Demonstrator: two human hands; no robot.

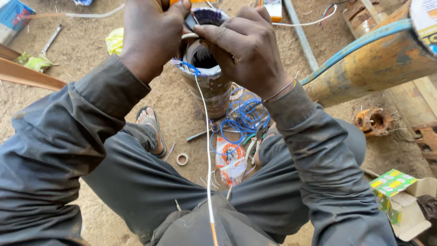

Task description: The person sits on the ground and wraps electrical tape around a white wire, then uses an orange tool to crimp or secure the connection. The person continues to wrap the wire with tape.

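1. Grey-sleeved arms are reaching forward from the seated person; the left hand (152, 34) is clenching over the rim of a cylindrical motor stator wrapped in pale tape (207, 75), its fingertips pinching a small dark object at the top.
2. Right hand (246, 48) is curling over the opposite side of the stator rim, fingers pressing on the winding; a thin bracelet is circling its wrist.
3. Stator is standing upright on the sandy ground (82, 50) between the person's sandalled feet.
4. Thin white wire (208, 150) is running taut from a blue binding at the stator rim down toward the person's lap.
5. Loose coil of blue wire (243, 116) is lying on the ground just beside the stator's base.
6. Crumpled white-and-orange plastic packet (230, 159) is lying below the coil, near a small tape ring (182, 159).
7. Open green-and-yellow cardboard box (398, 193) is sitting at the lower right.
8. Blue flat package (13, 13) is showing at the upper left corner.
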